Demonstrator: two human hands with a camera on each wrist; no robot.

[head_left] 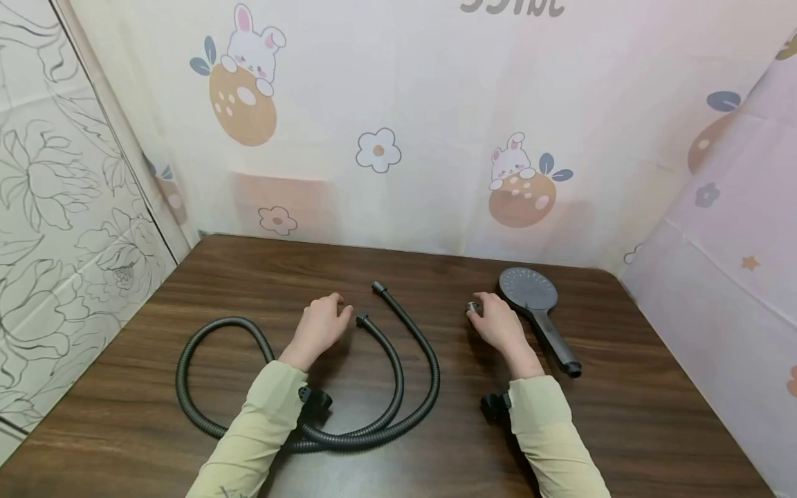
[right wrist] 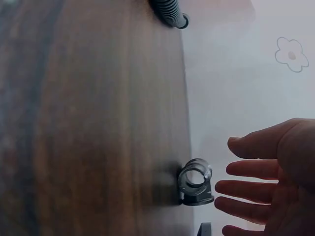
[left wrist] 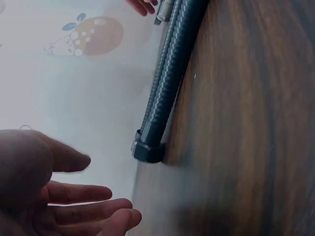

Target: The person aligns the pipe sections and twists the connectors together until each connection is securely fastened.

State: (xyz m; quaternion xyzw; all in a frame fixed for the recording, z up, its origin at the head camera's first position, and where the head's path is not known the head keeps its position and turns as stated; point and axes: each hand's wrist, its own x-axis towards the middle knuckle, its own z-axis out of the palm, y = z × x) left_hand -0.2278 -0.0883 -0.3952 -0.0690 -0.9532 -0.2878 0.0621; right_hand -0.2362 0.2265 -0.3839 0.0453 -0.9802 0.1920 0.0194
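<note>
A dark ribbed shower hose lies looped on the table, its two ends pointing away from the person. My left hand hovers just left of the nearer hose end, fingers spread and holding nothing. Over on the right, my right hand is beside a small ring-shaped fitting, shiny and dark grey. In the right wrist view a gap shows between its fingers and the fitting. A grey shower head lies right of that hand, spray face up, handle toward the person.
The brown wooden table ends at a patterned cloth behind it. Another printed cloth hangs on the right, and a floral panel stands on the left. The hose passes beneath the left forearm.
</note>
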